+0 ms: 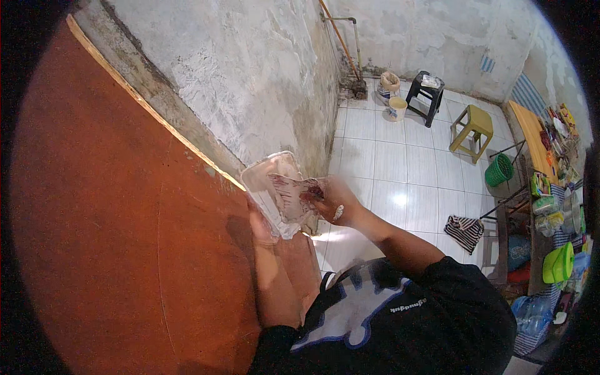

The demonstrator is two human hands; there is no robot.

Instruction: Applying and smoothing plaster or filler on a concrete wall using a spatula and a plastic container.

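Note:
My left hand (262,224) holds a clear plastic tub (261,203) from its left side and underneath. White paste is smeared over the tub's walls. My right hand (337,199) grips a wide scraper (289,195) by its dark reddish part, fingers closed. The scraper's flat face is coated with white paste with reddish streaks showing through, and it lies over the tub's opening. A dab of white paste sticks to the back of my right hand. How much paste lies inside the tub is hidden behind the scraper.
A reddish-brown panel (125,219) with a pale wooden edge stands close on my left, against a patchy plastered wall (231,69). On the tiled floor (400,162) are pails (396,109), a black stool (427,94), an olive stool (473,128) and a striped cloth (464,232). A cluttered table (531,140) runs along the right.

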